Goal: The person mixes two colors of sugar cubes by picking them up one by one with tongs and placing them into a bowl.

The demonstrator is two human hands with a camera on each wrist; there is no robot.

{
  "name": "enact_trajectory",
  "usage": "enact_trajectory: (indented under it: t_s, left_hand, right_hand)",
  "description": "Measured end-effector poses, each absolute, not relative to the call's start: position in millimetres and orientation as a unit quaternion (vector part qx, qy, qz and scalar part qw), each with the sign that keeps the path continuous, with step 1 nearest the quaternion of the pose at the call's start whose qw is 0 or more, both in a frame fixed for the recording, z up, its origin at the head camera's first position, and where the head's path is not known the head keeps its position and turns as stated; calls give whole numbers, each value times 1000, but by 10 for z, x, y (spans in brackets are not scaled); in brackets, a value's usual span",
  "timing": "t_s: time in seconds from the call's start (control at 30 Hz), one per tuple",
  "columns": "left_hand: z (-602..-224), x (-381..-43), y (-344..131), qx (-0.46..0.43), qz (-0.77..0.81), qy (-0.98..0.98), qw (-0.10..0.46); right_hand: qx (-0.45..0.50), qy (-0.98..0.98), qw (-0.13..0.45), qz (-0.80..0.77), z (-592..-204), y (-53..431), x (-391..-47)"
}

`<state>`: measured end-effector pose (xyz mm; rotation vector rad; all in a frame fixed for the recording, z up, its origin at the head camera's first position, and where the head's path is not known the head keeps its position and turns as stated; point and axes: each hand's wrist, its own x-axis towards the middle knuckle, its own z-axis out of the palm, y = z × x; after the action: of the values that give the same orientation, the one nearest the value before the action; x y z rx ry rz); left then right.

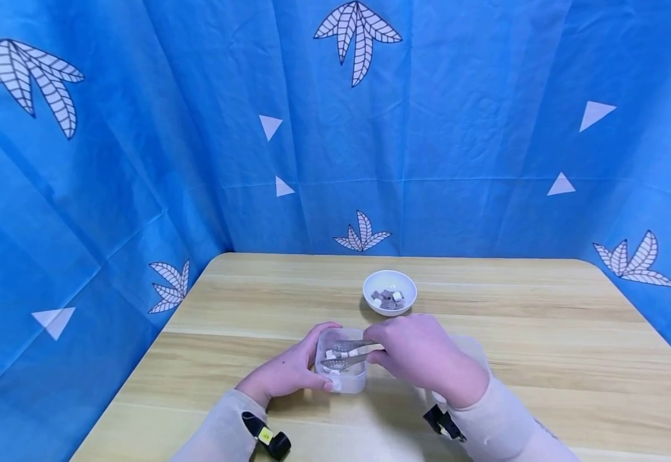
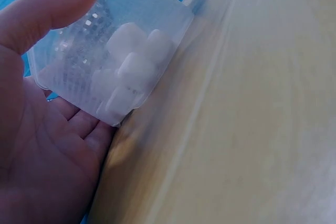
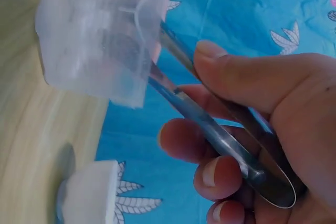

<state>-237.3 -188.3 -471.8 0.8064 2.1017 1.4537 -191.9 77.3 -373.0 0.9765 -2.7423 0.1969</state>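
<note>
A clear plastic box (image 1: 354, 386) stands on the table with several white cubes (image 2: 137, 72) inside. My left hand (image 1: 289, 372) holds it from the left side, the thumb at the near side and the fingers round the far side. Steel tongs (image 3: 202, 121) are gripped in my right hand (image 1: 418, 353), between the thumb and the fingers. Their two perforated tips reach down into the box, spread apart. Whether a cube sits between the tips is unclear. Beyond the box, a white bowl (image 1: 378, 284) contains several brown cubes and a few white ones.
A second translucent container or lid (image 1: 474, 348) lies partly hidden beneath my right forearm. The wooden table (image 1: 555, 333) is bordered by a blue curtain (image 1: 474, 128) at the back and sides.
</note>
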Motion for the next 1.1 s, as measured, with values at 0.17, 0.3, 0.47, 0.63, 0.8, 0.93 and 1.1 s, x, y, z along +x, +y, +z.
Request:
enact_trajectory:
  t_s: [0.17, 0.3, 0.47, 0.63, 0.8, 0.93, 1.1]
  left_hand:
    - [-4725, -2382, -1893, 308, 523, 765, 214]
    - [-4730, -2372, -1896, 310, 526, 763, 213]
    - [-4719, -2361, -1886, 296, 528, 764, 224]
    - [-4706, -2355, -1882, 292, 526, 767, 224]
    - [-4707, -2349, -1881, 288, 523, 772, 217]
    - [-4713, -2346, -1879, 281, 521, 776, 218]
    - [-4714, -2342, -1876, 277, 523, 774, 225]
  right_hand:
    - [351, -928, 111, 59, -3755, 736, -1926]
    - [356, -925, 112, 69, -3726, 764, -1924]
    - [343, -927, 116, 96, -3658, 848, -1925]
    - [343, -923, 128, 118, -3575, 969, -1928]
    - [350, -914, 157, 128, -3490, 1107, -1954]
    - [344, -914, 164, 136, -3422, 1247, -1997]
    - [307, -925, 175, 140, -3383, 1463, -2081]
